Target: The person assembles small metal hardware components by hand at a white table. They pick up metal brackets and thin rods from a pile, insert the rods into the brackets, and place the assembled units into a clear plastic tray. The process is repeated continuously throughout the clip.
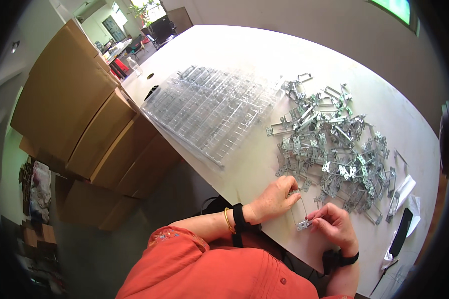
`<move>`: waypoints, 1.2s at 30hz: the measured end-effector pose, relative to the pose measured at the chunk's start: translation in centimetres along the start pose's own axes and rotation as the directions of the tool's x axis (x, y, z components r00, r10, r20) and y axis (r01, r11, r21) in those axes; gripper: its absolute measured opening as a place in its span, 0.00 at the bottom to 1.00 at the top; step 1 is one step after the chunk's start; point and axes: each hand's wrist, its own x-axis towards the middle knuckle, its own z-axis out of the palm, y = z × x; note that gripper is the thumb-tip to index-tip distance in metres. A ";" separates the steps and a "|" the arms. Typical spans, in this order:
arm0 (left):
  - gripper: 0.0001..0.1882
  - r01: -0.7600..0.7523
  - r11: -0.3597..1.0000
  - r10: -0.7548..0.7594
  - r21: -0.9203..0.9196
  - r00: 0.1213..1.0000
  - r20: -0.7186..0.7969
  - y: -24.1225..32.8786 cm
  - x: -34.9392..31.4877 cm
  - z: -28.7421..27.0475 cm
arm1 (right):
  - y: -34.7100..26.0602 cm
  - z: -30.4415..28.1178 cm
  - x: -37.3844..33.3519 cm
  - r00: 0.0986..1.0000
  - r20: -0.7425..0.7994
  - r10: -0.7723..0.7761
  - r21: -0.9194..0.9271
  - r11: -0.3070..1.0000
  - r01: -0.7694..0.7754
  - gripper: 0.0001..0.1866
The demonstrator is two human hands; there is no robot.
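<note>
Mostly a broad, smooth white table (249,177), washed in glare toward the far side. Beside it at left, stacked cardboard boxes (60,99), brown, flat-sided, contents hidden. On the tabletop, a clear plastic tray (204,117), glossy and thin-walled, ribbed into rows of narrow compartments; grey metal pieces (187,74) visible toward the far left corner, other rows too washed out to tell. Right of the tray, a loose, tangled heap of metal brackets (334,149), dull silver, with punched flat ends and slim bars. Near the table's front edge, left grip (274,200) closed by thumb and fingers on the far end of a slender metal frame (303,225); right grip (334,224) pinched on its near, perforated end.
</note>
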 end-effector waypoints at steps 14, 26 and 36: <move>0.14 -0.044 0.999 0.044 0.002 0.999 0.002 1.0 -0.6 0.5 | 0.1 0.1 -0.1 1.000 0.013 0.029 0.029 0.999 -0.029 0.05; 0.26 -0.039 0.952 0.005 0.305 0.994 0.111 4.3 -2.0 0.2 | 0.0 0.4 -0.1 1.000 0.010 0.021 0.050 0.999 -0.021 0.04; 0.27 -0.030 0.944 -0.008 0.328 0.993 0.114 4.6 -2.0 0.9 | 0.8 0.3 -0.2 0.998 0.054 0.041 -0.019 0.999 -0.040 0.06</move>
